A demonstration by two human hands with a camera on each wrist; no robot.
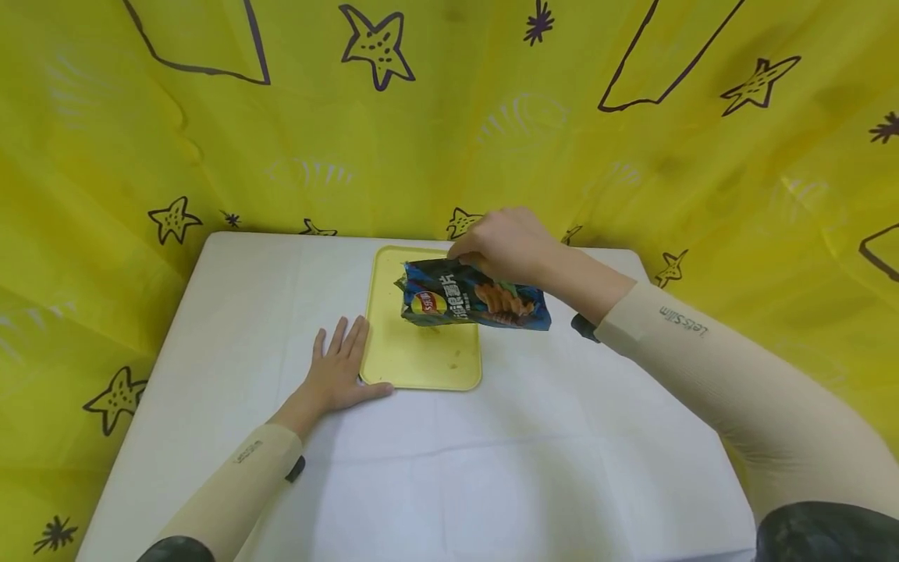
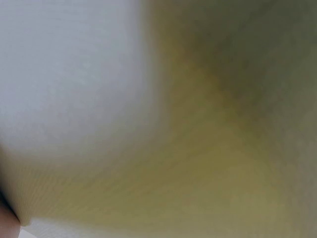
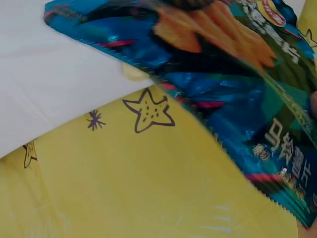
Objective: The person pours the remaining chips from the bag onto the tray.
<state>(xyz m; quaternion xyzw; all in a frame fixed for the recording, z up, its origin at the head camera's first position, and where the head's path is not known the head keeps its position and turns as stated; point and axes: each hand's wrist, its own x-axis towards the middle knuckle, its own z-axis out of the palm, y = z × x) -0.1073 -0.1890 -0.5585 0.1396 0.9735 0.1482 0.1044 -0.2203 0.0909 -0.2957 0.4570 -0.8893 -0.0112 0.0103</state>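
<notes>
A yellow rectangular tray (image 1: 421,375) lies on the white table, with a few small brownish crumbs (image 1: 455,361) on it. Over its far half, my right hand (image 1: 507,243) grips a dark blue bag of potato chips (image 1: 479,300) by its upper edge. The bag hangs sideways, one end pointing left over the tray and the other past the tray's right side. In the right wrist view the chip bag (image 3: 198,69) fills the upper right. Spread flat, my left hand (image 1: 342,375) rests at the tray's near-left corner, fingertips on its left rim and thumb along the near edge.
A white cloth covers the table (image 1: 548,468). Behind it and at both sides hangs a yellow curtain (image 1: 435,133) with dark starfish drawings, close to the table's far edge. The left wrist view is mostly blurred yellow and white.
</notes>
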